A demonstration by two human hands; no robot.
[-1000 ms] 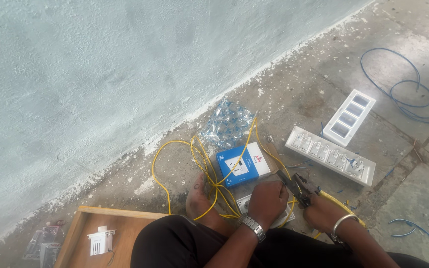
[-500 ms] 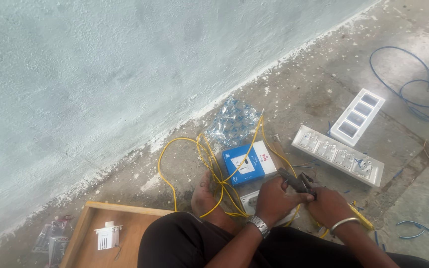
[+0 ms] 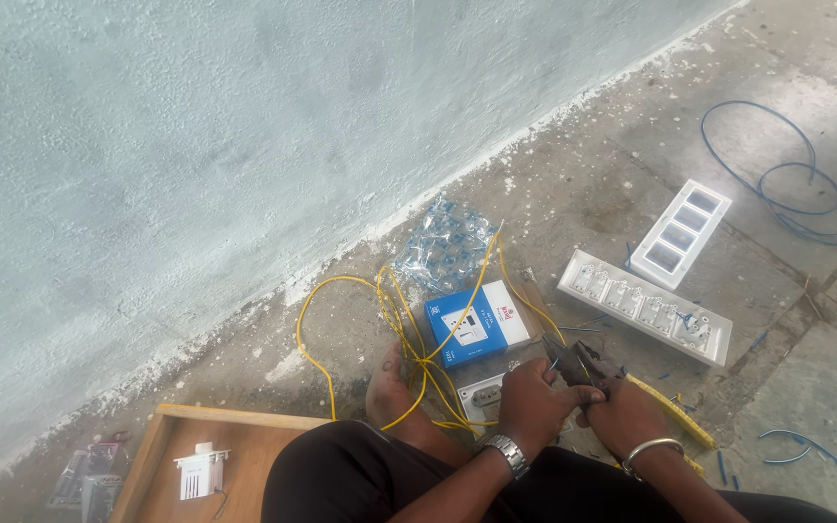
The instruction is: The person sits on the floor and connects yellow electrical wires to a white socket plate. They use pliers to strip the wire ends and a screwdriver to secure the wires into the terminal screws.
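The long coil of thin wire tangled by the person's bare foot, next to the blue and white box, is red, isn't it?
Not red: the head view shows that the long coil of thin wire tangled by the bare foot, next to the blue and white box, is yellow. The rest is right.

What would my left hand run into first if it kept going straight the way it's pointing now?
Probably the dark pliers. The left hand points right, toward the right hand, and its fingers already look to be against the tool, though one view leaves depth unclear.
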